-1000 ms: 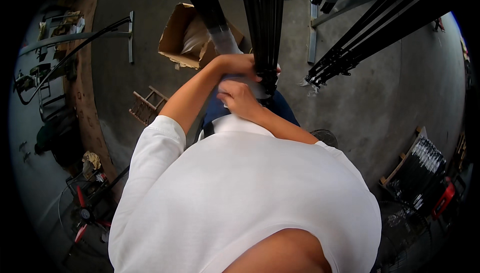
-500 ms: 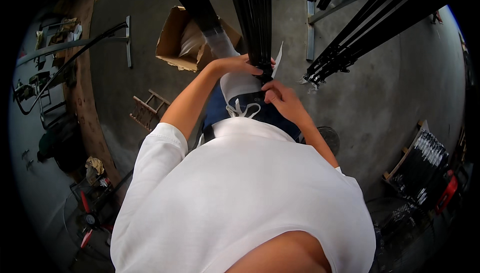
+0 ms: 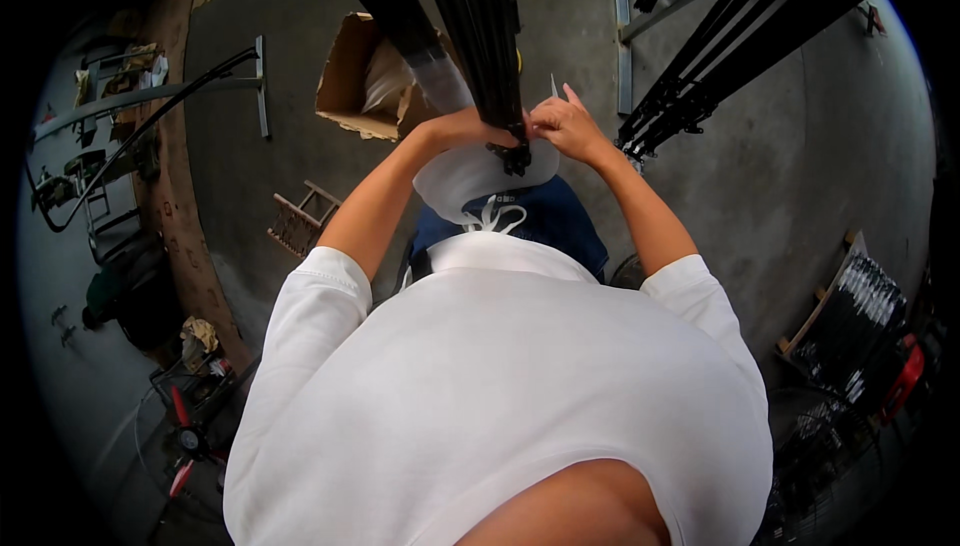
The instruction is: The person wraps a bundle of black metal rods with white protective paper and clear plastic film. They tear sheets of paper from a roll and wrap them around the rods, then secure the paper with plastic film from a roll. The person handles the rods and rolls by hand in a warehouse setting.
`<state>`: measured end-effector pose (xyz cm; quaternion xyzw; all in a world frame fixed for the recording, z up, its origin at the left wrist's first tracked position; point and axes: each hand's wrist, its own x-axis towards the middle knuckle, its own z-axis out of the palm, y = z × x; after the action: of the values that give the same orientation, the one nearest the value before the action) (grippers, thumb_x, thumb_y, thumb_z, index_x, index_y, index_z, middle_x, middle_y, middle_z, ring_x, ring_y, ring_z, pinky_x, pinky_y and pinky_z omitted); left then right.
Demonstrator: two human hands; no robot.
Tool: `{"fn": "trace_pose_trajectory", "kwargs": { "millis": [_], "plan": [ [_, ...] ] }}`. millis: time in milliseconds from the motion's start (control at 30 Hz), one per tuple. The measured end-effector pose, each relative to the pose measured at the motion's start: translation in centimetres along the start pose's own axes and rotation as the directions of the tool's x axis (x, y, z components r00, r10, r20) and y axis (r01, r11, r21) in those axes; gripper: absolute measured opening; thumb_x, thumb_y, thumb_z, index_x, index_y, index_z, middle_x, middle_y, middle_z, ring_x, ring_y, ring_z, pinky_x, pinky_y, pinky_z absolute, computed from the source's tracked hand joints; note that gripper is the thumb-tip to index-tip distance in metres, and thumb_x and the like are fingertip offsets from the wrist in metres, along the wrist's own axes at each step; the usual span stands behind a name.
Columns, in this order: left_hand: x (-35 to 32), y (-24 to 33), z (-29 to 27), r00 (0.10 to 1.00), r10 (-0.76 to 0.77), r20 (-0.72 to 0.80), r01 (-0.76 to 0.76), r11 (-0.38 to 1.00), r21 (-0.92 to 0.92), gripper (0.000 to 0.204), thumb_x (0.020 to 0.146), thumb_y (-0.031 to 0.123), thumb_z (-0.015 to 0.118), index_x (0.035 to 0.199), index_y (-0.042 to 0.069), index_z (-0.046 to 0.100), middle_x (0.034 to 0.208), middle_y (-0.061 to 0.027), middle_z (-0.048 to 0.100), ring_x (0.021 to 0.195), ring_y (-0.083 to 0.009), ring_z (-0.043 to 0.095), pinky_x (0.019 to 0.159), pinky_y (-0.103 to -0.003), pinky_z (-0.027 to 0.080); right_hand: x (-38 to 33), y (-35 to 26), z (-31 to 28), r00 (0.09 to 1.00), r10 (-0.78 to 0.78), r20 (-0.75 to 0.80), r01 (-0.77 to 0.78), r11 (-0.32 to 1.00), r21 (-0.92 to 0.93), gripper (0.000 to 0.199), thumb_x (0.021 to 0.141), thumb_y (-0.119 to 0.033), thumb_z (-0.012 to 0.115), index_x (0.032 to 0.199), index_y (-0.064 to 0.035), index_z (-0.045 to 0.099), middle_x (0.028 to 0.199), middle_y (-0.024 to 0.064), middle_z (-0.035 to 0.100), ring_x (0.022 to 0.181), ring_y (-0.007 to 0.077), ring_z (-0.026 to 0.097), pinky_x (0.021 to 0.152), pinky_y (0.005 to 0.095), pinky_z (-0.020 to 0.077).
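Observation:
A bundle of long black metal bars [image 3: 470,26] slants down from the top to just in front of my waist. My left hand [image 3: 478,129] is closed around its lower end, with the fingers partly hidden behind the bars. Beneath the bar ends a white plastic sheet [image 3: 455,178] spreads over my lap. Right of the bundle, my right hand [image 3: 568,129] has its fingers curled in a pinch at the sheet's raised edge, close against the bars. What lies between its fingertips is mostly covered.
An open cardboard box [image 3: 345,86] stands ahead left, next to a plastic-wrapped black bundle [image 3: 400,16]. More black bars [image 3: 730,66] lean at the right. A small wooden stool [image 3: 305,218], a fan with red blades [image 3: 188,440] and stacked black parts [image 3: 850,316] stand around me.
My right hand has moved up and forward, from below the bar ends to the bundle's right side. The bars' lower end has shifted slightly left and down in my left hand.

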<state>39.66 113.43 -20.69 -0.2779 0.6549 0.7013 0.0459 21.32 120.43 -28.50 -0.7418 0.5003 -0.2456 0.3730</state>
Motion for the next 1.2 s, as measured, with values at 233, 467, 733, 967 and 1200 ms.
{"fn": "trace_pose_trajectory", "kwargs": {
  "millis": [233,467,733,967,1200],
  "plan": [
    [-0.5,0.9,0.1,0.999,0.003,0.037,-0.002,0.999,-0.044,0.020,0.069,0.006,0.056,0.089,0.006,0.056,0.085,0.0009,0.053,0.082,-0.0080,0.046,0.071,-0.021,0.038,0.6,0.8,-0.7,0.993,0.000,-0.118,0.005,0.999,0.038,0.008,0.072,-0.018,0.061,0.077,-0.0131,0.063,0.079,-0.0006,0.061,0.090,0.0158,0.055,0.103,0.0506,0.0170],
    [-0.6,1.7,0.4,0.997,-0.067,0.038,0.069,0.996,-0.050,0.022,0.069,0.009,0.058,0.092,0.008,0.056,0.087,0.0006,0.054,0.084,-0.0082,0.048,0.075,-0.022,0.038,0.8,1.4,-1.8,0.984,0.022,-0.175,-0.014,0.999,0.049,0.007,0.072,-0.017,0.061,0.075,-0.0121,0.062,0.078,-0.0005,0.061,0.090,0.0164,0.054,0.103,0.0505,0.0158],
    [-2.4,0.1,1.8,0.994,-0.025,-0.104,0.019,0.998,-0.065,0.053,0.060,0.000,0.060,0.111,0.008,0.048,0.103,-0.0027,0.050,0.095,-0.0127,0.046,0.083,-0.027,0.039,0.6,-1.7,-3.6,0.999,0.045,0.020,-0.045,0.999,-0.010,0.012,0.073,-0.016,0.060,0.084,-0.0123,0.061,0.079,0.0007,0.061,0.091,0.0189,0.054,0.103,0.0534,0.0134],
    [-4.2,-4.4,2.8,0.955,-0.005,-0.297,0.163,0.843,0.513,0.042,0.069,-0.002,0.056,0.110,0.002,0.048,0.105,-0.0193,0.052,0.097,-0.0343,0.052,0.082,-0.038,0.043,2.0,-2.0,-2.5,0.979,-0.115,0.171,0.096,0.989,0.115,0.010,0.074,-0.009,0.058,0.084,-0.0103,0.060,0.077,0.0021,0.061,0.086,0.0236,0.056,0.102,0.0511,0.0195],
    [-4.9,-1.8,2.5,0.883,0.193,-0.427,0.178,0.705,0.686,0.017,0.071,-0.005,0.051,0.087,-0.001,0.057,0.088,-0.0168,0.053,0.080,-0.0361,0.054,0.069,-0.042,0.044,1.5,-1.4,-1.3,0.994,0.000,0.106,-0.072,0.740,0.669,0.001,0.077,-0.001,0.054,0.078,-0.0006,0.054,0.068,-0.0002,0.054,0.067,0.0082,0.049,0.075,0.0256,0.0410]
  ]
}}
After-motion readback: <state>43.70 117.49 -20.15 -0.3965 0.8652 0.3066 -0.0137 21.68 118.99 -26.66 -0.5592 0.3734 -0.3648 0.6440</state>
